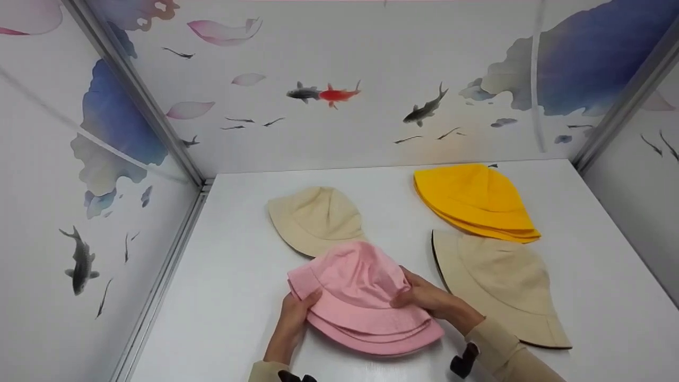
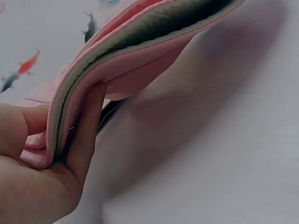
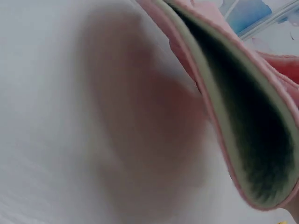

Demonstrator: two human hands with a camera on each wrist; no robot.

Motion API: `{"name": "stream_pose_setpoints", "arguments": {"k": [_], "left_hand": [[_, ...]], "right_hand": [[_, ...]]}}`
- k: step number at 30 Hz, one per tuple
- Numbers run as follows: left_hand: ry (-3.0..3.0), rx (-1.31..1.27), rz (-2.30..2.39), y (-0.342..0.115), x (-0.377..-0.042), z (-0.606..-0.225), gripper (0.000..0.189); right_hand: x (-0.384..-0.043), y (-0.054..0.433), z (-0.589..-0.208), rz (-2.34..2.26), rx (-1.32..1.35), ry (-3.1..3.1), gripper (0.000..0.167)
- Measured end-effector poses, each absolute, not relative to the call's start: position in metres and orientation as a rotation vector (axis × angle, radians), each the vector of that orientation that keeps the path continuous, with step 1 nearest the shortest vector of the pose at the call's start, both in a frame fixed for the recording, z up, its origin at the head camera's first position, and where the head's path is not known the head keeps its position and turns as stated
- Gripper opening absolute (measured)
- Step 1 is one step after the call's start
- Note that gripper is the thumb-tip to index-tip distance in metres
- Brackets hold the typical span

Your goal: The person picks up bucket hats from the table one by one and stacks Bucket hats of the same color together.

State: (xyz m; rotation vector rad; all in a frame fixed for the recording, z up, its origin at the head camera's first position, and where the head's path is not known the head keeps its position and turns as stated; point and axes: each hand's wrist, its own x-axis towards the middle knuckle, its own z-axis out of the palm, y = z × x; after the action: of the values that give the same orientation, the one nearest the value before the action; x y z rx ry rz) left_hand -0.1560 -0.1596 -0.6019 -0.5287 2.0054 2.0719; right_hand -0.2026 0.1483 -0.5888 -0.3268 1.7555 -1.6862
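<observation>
- so the pink bucket hat [image 1: 360,286] is up just over the white table [image 1: 212,318]: soft wrinkly cloth, layered brim, dark greenish inside
- left hand [image 1: 295,313] pinches the brim, thumb on top, fingers under
- right hand [image 1: 427,294] grips the opposite side, thumb near the crown seam
- smooth-ish beige hat [image 1: 318,217] behind, floppy yellow hat [image 1: 472,199] off right

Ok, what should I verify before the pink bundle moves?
1. Left hand gripping the pink bundle: ok.
2. Right hand gripping its other side: ok.
3. Near brim raised off the table: ok, by the wrist views.
4. Left beige hat fully visible from the head: not ok, bundle overlaps it.
5. Number of pink hats: cannot tell, several edges overlap.
</observation>
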Motion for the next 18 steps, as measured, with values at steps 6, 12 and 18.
{"name": "stream_pose_setpoints", "arguments": {"k": [6, 12, 18], "left_hand": [[1.931, -0.508, 2.09, -0.163, -0.158, -0.6, 0.072], [1.871, -0.531, 2.089, -0.166, -0.158, -0.6, 0.073], [1.837, -0.532, 2.148, -0.167, -0.158, -0.602, 0.07]], "right_hand": [[-0.201, 0.153, -0.586, -1.764, -0.288, 1.743, 0.094], [-0.2, 0.156, -0.58, -1.771, -0.285, 1.839, 0.09], [-0.198, 0.156, -0.567, -1.756, -0.344, 1.958, 0.085]]}}
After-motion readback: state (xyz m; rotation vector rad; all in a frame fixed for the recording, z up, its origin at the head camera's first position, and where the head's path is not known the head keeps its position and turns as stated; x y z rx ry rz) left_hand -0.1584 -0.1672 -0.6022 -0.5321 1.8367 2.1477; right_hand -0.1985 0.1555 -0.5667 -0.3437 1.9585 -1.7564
